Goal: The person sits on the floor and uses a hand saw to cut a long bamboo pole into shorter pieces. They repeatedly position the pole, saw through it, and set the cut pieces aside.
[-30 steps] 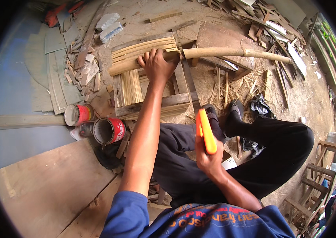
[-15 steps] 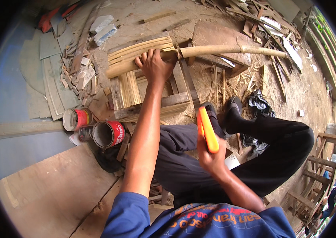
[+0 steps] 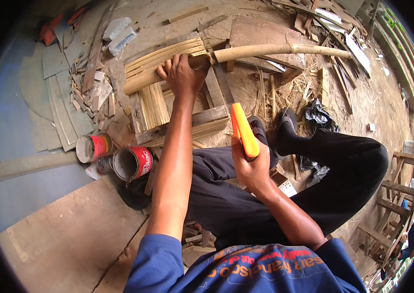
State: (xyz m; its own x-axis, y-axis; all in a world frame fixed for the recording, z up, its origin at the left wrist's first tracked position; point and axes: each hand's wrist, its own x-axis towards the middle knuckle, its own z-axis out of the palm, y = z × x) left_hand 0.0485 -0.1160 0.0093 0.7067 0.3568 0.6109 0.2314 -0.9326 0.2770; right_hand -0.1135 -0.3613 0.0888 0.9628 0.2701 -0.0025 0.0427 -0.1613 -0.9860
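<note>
A long bamboo pole [image 3: 260, 51] lies across a low slatted wooden stand [image 3: 210, 117], its right part reaching out past the stand's edge. My left hand [image 3: 185, 77] is closed over the pole and presses it against the slats. In my right hand [image 3: 254, 168] is a handsaw with an orange handle [image 3: 246, 133], gripped in a fist. Its dark blade [image 3: 223, 83] runs forward from the handle and crosses the pole just right of my left hand. How deep the blade sits in the bamboo I cannot tell.
Two open paint cans [image 3: 127, 164] stand left of my left forearm. Wood offcuts [image 3: 97, 93] and two pale blocks [image 3: 121, 41] lie at the far left. Beyond the pole is a brown board [image 3: 260, 34]; scrap wood is piled far right. A black plastic bag [image 3: 319, 117] lies near my feet.
My right hand has pushed the saw forward, away from my body, so its handle is closer to the pole. My left hand keeps its hold on the bamboo. The view has shifted slightly.
</note>
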